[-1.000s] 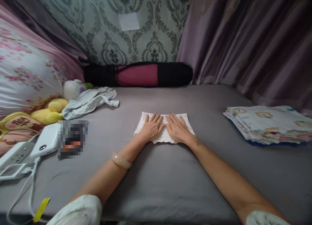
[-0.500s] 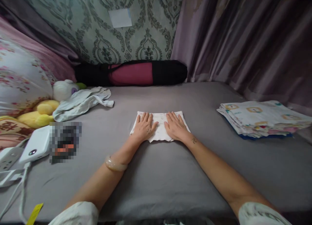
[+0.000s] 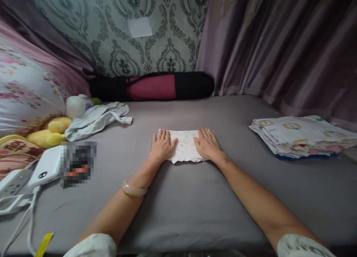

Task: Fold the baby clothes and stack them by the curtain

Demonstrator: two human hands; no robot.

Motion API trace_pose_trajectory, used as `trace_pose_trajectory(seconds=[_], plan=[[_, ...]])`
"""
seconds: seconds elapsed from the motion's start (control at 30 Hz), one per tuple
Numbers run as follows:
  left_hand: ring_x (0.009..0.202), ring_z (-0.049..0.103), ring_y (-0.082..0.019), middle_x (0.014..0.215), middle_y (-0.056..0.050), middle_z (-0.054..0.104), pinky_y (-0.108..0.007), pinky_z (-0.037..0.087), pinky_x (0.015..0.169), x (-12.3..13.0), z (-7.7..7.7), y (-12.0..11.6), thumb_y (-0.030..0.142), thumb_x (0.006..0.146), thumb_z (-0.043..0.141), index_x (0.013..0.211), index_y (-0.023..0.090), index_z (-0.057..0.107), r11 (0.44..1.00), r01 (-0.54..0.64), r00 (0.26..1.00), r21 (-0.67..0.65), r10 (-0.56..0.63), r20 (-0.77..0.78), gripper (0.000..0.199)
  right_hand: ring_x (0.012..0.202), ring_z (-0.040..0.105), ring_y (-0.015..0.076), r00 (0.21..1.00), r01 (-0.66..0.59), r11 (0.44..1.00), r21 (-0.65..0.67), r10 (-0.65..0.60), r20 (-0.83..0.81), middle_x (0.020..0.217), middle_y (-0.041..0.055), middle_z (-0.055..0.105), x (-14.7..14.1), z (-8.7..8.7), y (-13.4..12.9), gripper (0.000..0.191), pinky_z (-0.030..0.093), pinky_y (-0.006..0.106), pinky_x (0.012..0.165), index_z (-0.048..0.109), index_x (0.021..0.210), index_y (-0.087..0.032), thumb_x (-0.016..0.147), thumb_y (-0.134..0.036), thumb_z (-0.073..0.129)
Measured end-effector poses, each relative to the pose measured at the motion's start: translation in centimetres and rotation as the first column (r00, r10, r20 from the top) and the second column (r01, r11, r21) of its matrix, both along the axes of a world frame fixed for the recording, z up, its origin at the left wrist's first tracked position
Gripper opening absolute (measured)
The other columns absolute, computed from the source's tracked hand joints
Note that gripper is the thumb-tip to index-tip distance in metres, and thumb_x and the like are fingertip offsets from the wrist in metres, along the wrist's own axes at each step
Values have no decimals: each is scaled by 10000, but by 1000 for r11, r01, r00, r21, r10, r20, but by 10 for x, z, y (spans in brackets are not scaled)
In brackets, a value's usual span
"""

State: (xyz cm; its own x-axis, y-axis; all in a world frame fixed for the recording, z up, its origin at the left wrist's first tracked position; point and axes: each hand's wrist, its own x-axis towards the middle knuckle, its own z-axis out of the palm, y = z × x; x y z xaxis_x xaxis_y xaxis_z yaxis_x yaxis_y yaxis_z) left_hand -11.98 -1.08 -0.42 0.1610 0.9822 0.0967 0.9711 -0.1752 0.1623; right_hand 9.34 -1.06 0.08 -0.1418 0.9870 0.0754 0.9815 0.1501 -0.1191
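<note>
A small white folded cloth (image 3: 185,147) with a faint print lies flat on the grey bed sheet (image 3: 178,197), in the middle of the head view. My left hand (image 3: 162,146) rests flat on its left side, fingers stretched out. Over the right side of the cloth lies my right hand (image 3: 206,144), also flat with fingers extended. Between the two hands the printed middle of the cloth shows; its near edge is wavy. The parts under my palms are hidden.
At right sits a stack of folded printed cloths (image 3: 301,132). A crumpled pale garment (image 3: 97,119) and a yellow plush toy (image 3: 50,132) lie at left, near a white power bank (image 3: 46,166) with cables. A long black-and-maroon bag (image 3: 152,87) lies along the wall.
My hands have moved apart across the cloth, toward its left and right edges, so more of its middle shows. The camera view has shifted slightly.
</note>
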Motion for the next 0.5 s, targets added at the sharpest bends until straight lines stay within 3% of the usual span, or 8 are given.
trace_pose_trajectory(seconds=[0.13,0.3,0.5], plan=[[1435,247,-335,1510,-193,362,-584,174,1139,-2,-1,1,556,949,212,1428,128,378,1000,-16,1000,23,15,23,664,1424,248,311,1000,-3,1000,-4,3,-6,1516,198,340,2,2,0,654,181,461,1161,363,1445,3,971,-415,196],[1416,289,-337,1503,-213,363,-581,199,1131,-6,0,3,548,955,183,1418,107,391,995,-88,996,45,86,37,672,1431,231,309,999,52,999,-8,-52,-1,1527,211,310,10,1,2,670,183,462,1159,349,1445,23,971,-422,190],[1433,257,-315,1536,-198,305,-557,231,1126,-21,0,5,540,960,188,1444,111,352,1000,-8,999,-29,9,36,667,1423,253,307,998,62,997,-52,-61,16,1518,212,328,11,5,2,663,207,437,1153,357,1444,20,976,-425,209]])
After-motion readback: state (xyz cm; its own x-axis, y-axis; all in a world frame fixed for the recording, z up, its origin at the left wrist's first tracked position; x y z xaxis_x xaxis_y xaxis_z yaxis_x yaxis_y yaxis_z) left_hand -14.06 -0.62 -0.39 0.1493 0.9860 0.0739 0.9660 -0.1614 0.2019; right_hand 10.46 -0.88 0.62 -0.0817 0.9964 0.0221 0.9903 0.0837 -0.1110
